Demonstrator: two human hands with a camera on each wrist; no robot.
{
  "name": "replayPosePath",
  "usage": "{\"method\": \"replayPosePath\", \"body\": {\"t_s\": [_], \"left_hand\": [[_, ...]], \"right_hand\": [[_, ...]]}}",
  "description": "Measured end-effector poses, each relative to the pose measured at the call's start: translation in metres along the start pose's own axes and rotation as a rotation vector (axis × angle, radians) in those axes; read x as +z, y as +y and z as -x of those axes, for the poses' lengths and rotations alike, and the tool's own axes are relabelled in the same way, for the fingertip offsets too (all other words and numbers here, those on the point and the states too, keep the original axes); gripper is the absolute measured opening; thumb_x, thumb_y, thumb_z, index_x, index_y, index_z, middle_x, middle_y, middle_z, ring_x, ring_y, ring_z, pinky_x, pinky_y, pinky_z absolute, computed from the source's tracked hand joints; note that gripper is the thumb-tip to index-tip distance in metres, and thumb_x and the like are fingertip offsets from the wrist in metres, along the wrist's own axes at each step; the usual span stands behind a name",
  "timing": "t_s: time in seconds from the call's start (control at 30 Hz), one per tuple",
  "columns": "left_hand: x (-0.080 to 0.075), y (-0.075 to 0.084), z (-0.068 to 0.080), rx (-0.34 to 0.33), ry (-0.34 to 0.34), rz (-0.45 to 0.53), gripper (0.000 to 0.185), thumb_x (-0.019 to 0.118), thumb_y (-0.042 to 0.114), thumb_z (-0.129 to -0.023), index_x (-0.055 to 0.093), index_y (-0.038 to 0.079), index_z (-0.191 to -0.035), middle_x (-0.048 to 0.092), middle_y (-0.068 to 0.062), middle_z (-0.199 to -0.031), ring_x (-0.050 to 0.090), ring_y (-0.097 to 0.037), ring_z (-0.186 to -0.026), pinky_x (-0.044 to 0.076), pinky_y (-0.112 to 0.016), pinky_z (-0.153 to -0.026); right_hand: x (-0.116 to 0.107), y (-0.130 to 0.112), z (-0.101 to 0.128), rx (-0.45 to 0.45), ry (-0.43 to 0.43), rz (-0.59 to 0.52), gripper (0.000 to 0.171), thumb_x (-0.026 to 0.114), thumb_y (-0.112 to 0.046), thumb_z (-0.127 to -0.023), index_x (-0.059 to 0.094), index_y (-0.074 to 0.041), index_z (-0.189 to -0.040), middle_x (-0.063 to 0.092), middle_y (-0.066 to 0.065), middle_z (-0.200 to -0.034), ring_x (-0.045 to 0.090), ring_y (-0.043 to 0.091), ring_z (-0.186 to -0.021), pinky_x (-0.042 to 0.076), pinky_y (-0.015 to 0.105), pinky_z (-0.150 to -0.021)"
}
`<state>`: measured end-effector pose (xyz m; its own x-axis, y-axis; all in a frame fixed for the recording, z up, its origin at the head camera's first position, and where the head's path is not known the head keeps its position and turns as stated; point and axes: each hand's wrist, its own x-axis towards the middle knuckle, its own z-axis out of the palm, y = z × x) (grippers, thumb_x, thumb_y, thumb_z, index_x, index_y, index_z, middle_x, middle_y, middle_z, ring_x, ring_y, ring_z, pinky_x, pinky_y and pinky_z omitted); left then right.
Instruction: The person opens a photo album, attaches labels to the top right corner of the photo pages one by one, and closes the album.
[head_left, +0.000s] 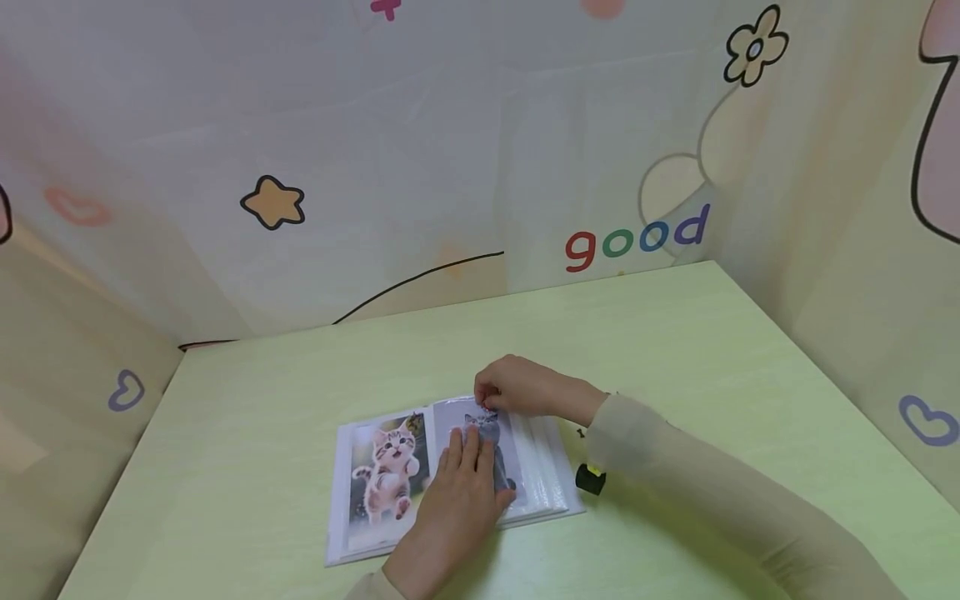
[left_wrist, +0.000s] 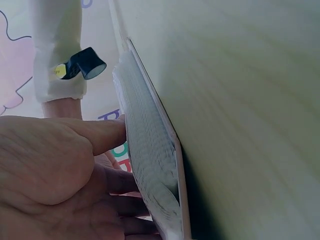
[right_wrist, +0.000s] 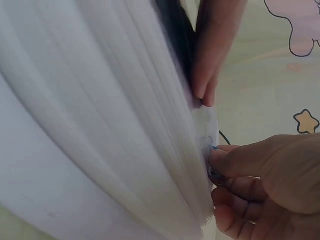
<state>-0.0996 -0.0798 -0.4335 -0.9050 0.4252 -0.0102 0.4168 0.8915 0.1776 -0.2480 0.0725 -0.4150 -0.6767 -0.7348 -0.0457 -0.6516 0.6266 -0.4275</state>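
Note:
A photo album lies spread on the table, its pages in clear sleeves. Its left page shows a striped kitten photo, and its right page a grey cat photo. My left hand lies flat over the grey cat photo, fingers straight and pointing away. At the top of that page, my right hand pinches a small shiny piece between thumb and curled fingers. Its kind is mostly hidden by the fingertips. In the left wrist view, the left hand rests beside the thick page stack.
Pale green table surrounds the album. A printed curtain stands behind and at both sides. A black wrist camera with a yellow label sits under the right sleeve, close to the album's right edge.

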Motion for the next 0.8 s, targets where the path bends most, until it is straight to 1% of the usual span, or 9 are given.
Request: {"method": "replayPosePath", "body": {"t_s": [0.13,0.23,0.37,0.47,0.6,0.7,0.8], "left_hand": [[0.001,0.000,0.001,0.009,0.006,0.001,0.068,0.065,0.038,-0.102,0.048,-0.012,-0.146,0.038,-0.033,-0.156,0.034,-0.049,-0.146,0.039,-0.054,-0.114],[0.002,0.000,0.001,0.011,0.014,0.001,0.068,0.065,0.037,-0.102,0.048,-0.013,-0.145,0.038,-0.034,-0.156,0.034,-0.050,-0.146,0.039,-0.054,-0.113],[0.002,0.000,0.001,0.007,0.010,0.000,0.069,0.065,0.038,-0.102,0.048,-0.012,-0.146,0.038,-0.033,-0.156,0.034,-0.049,-0.146,0.039,-0.054,-0.114],[0.002,0.001,0.000,0.002,-0.002,-0.001,0.069,0.064,0.038,-0.102,0.047,-0.012,-0.146,0.037,-0.033,-0.157,0.033,-0.049,-0.147,0.038,-0.054,-0.115],[0.001,0.001,-0.001,0.004,0.002,-0.031,0.069,0.064,0.040,-0.102,0.049,-0.011,-0.146,0.039,-0.031,-0.156,0.035,-0.048,-0.146,0.039,-0.053,-0.114],[0.000,0.001,-0.001,0.002,0.000,-0.043,0.069,0.064,0.041,-0.102,0.049,-0.010,-0.146,0.039,-0.031,-0.156,0.036,-0.048,-0.146,0.039,-0.052,-0.114],[-0.001,0.000,-0.001,-0.005,-0.017,-0.035,0.069,0.064,0.042,-0.102,0.049,-0.009,-0.147,0.038,-0.031,-0.157,0.035,-0.048,-0.146,0.039,-0.052,-0.115]], "right_hand": [[0.006,-0.003,0.003,0.007,0.038,0.041,0.005,0.072,-0.005,-0.097,0.074,-0.010,-0.098,0.069,-0.003,-0.090,0.058,0.013,-0.081,0.053,0.030,-0.081],[0.009,-0.004,0.005,0.020,0.061,0.053,0.009,0.071,-0.006,-0.098,0.076,-0.009,-0.105,0.070,-0.001,-0.095,0.060,0.014,-0.085,0.054,0.030,-0.084],[0.009,-0.006,0.009,0.052,0.089,0.047,0.025,0.073,-0.009,-0.097,0.073,-0.005,-0.122,0.070,0.007,-0.109,0.063,0.018,-0.092,0.056,0.034,-0.089],[0.008,-0.005,0.012,0.073,0.112,0.054,0.035,0.074,-0.012,-0.097,0.068,-0.003,-0.130,0.067,0.012,-0.118,0.065,0.020,-0.096,0.057,0.037,-0.091],[0.004,0.001,0.018,0.067,0.199,0.104,0.036,0.074,-0.012,-0.097,0.068,-0.003,-0.131,0.066,0.011,-0.120,0.065,0.021,-0.101,0.056,0.036,-0.095],[0.001,0.006,0.025,0.037,0.280,0.131,0.032,0.073,-0.008,-0.097,0.069,-0.002,-0.128,0.067,0.012,-0.120,0.065,0.024,-0.107,0.055,0.037,-0.098],[-0.001,0.005,0.034,0.014,0.304,0.146,0.032,0.072,-0.008,-0.097,0.068,0.000,-0.128,0.066,0.014,-0.124,0.064,0.028,-0.116,0.052,0.041,-0.102]]}}
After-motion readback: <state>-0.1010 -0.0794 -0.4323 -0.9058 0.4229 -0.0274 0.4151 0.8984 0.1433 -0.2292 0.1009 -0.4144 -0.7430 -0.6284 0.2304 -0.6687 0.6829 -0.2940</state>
